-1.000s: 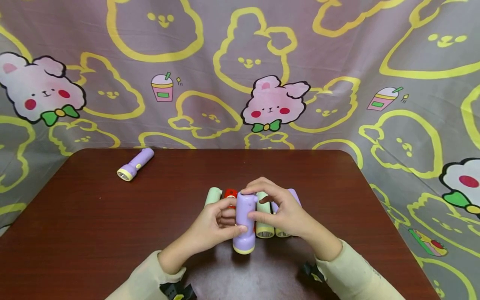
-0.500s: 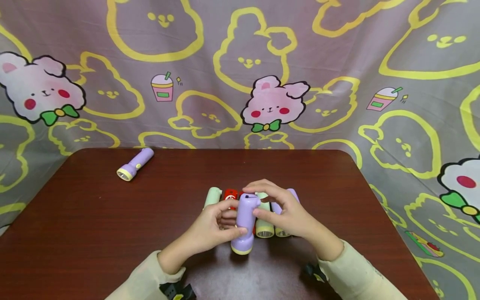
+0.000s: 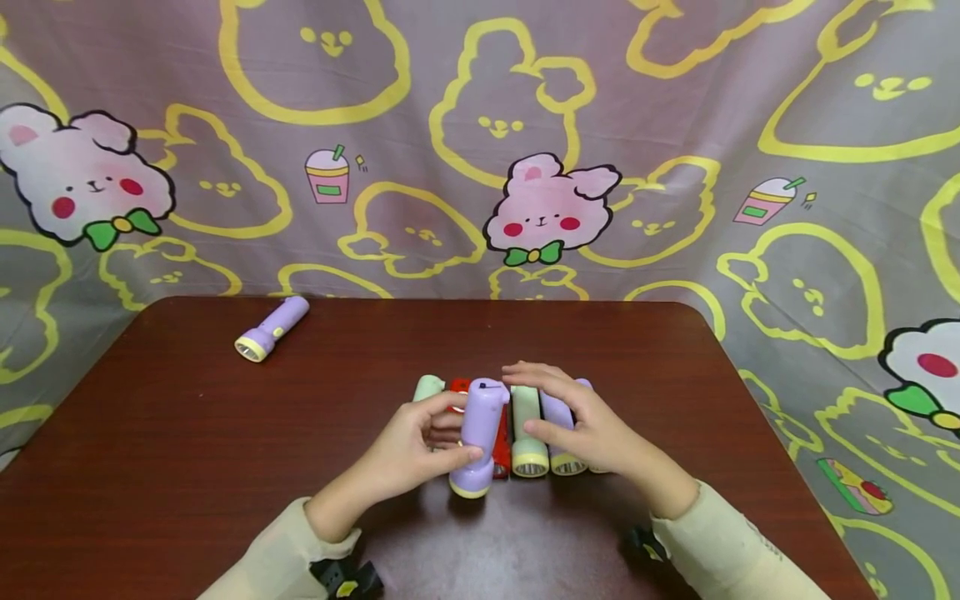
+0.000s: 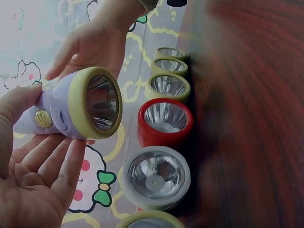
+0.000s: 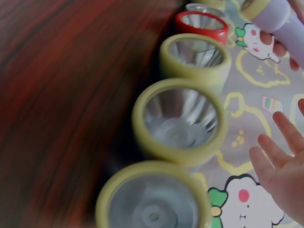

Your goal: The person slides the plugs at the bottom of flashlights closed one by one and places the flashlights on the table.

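A purple flashlight (image 3: 482,421) with a cream-yellow rim is gripped in my left hand (image 3: 408,446), thumb on the near side and fingers behind. It is raised above the table, tail end up and lens end down. In the left wrist view its yellow button (image 4: 43,118) and lens (image 4: 102,102) show. Just to the right, my right hand (image 3: 588,425) hovers with loosely spread fingers, apart from that flashlight. Beneath and behind the hands lies a row of flashlights, lenses toward me: a red one (image 3: 501,454), a green one (image 3: 529,437) and a purple one (image 3: 557,412) among them.
Another purple flashlight (image 3: 273,327) lies alone at the far left of the brown table (image 3: 360,342). A green flashlight (image 3: 429,387) marks the row's left part, partly covered by my left hand. A patterned cloth (image 3: 420,167) hangs behind the table.
My right hand has come off the purple flashlight's top and moved slightly right. My left hand has shifted the flashlight a little left, uncovering more of the red one.
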### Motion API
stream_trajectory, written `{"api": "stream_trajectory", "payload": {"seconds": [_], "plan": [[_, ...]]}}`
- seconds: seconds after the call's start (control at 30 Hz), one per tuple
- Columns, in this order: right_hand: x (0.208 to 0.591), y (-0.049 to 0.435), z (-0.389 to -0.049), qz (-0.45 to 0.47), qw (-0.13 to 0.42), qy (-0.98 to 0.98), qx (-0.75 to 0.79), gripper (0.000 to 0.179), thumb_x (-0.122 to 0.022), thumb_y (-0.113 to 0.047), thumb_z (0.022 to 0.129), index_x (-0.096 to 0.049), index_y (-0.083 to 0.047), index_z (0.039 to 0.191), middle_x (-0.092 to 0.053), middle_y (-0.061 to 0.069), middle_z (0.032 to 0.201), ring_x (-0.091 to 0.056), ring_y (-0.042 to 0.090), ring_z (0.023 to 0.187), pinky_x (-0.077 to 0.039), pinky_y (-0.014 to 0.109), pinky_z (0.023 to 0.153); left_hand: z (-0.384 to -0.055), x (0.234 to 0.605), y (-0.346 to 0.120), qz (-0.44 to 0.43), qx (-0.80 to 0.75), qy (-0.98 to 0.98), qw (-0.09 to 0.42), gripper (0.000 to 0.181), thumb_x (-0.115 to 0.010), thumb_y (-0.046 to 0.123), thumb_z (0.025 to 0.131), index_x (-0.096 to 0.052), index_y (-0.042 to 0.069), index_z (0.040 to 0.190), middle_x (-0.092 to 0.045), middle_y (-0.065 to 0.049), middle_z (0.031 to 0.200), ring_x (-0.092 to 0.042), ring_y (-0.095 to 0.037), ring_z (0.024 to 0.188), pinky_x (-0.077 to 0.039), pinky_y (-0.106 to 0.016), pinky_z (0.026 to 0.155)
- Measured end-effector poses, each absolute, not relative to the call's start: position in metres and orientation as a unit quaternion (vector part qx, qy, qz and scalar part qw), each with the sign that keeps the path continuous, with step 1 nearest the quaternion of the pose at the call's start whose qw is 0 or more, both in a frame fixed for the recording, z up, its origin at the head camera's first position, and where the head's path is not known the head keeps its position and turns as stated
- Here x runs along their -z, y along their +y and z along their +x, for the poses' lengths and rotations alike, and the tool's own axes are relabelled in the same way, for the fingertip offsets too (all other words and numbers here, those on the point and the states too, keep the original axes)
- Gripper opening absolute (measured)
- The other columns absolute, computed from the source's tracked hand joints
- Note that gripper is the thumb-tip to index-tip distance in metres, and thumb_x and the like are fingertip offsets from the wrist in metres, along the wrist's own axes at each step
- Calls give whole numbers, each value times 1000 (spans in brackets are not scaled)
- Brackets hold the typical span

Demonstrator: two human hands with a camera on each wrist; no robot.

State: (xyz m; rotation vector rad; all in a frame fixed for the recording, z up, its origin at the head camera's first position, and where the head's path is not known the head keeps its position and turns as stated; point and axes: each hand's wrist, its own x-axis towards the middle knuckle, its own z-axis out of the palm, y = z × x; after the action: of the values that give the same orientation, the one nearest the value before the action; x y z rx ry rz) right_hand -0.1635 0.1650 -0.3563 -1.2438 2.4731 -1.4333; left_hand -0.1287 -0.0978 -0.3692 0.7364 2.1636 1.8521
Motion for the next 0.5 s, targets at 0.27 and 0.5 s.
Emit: {"api": "stream_trajectory", "payload": {"seconds": [0.27, 0.5], "plan": [[363, 171, -170, -385, 19, 823, 417, 54, -69, -16, 91, -53, -16, 143, -45, 6, 154, -24, 35, 151, -24, 69, 113, -132, 367, -107, 232, -607, 755, 91, 46, -77, 11, 86, -59, -4, 126, -72, -22, 109, -73, -16, 95, -60, -29, 81], [370, 178, -173, -378, 22, 851, 365, 59, -71, -27, 90, -50, -22, 145, -35, 5, 161, -17, 37, 153, -22, 77, 108, -134, 366, -115, 221, -599, 766, 75, 48, -77, 10, 85, -59, -5, 127, -72, -23, 112, -73, -17, 97, -59, -28, 81]]}}
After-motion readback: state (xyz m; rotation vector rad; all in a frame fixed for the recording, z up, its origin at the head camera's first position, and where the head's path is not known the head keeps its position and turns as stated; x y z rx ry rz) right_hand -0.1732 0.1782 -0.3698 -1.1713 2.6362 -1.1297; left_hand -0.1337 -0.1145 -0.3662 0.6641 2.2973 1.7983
